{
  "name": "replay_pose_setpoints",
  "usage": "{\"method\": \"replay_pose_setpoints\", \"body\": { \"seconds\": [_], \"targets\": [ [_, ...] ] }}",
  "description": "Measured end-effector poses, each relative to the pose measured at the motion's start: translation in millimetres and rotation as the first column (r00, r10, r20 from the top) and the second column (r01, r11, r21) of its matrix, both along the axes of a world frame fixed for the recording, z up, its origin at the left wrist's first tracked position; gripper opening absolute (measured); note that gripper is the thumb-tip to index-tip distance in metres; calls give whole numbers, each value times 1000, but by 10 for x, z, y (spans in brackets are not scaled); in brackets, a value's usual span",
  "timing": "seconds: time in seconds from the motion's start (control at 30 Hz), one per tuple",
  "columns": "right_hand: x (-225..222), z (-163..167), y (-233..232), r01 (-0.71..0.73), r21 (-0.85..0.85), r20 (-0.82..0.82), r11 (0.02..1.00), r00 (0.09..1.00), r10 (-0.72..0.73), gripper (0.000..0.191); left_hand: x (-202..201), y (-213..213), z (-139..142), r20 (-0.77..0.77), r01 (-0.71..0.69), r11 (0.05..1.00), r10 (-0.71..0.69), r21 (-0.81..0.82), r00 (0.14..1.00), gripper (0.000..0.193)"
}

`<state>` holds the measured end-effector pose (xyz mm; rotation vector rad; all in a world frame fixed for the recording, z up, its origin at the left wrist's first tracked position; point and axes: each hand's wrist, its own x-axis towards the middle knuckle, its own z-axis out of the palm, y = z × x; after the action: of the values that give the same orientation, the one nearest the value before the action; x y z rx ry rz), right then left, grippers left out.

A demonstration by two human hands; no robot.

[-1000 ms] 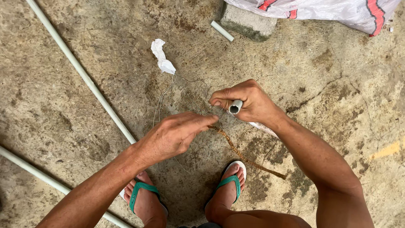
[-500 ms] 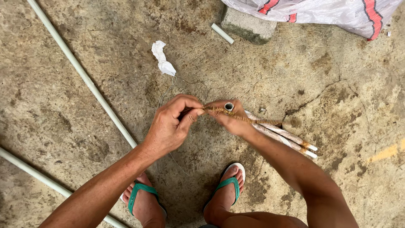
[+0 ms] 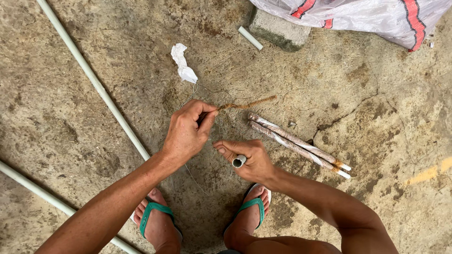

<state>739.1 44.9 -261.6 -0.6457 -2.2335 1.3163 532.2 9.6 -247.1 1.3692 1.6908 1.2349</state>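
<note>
Head view shows the left hand [image 3: 186, 134] pinching a thin brown coiled strand [image 3: 247, 105], which runs from its fingertips away to the right, long axis almost level. Right hand [image 3: 249, 160] is closed around a short white pipe piece [image 3: 239, 161], open end facing up. Two wrapped sticks [image 3: 296, 143] already lie finished just right of the hands; this pipe looks not yet wrapped.

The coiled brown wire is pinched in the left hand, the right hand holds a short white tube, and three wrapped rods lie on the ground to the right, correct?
Not quite. The head view shows two wrapped rods on the ground, not three. The rest holds: the left hand pinches the coiled brown wire, and the right hand holds the short white tube.
</note>
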Motion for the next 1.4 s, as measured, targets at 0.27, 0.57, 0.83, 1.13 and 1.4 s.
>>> {"method": "replay_pose_setpoints", "body": {
  "seconds": [0.27,0.57,0.83,1.13,1.4],
  "targets": [
    [5,331,181,6,129,80,992,997,-16,19,-84,-123,-144,-286,106,975,-46,196,957,25],
    [33,296,128,-73,272,86,960,995,51,15,-94,-128,-97,-382,179,981,-139,70,914,45],
    [12,587,251,-373,750,349,546,925,153,11,-36,-129,-107,-305,133,977,-77,166,949,16],
    [-6,624,1113,-312,757,263,575,950,168,8,-41,-231,-64,-205,423,875,-381,237,902,25],
    [-98,-369,635,-121,-519,-107,846,991,76,18,-6,-127,-82,49,79,991,-74,-112,996,12]
  ]
}}
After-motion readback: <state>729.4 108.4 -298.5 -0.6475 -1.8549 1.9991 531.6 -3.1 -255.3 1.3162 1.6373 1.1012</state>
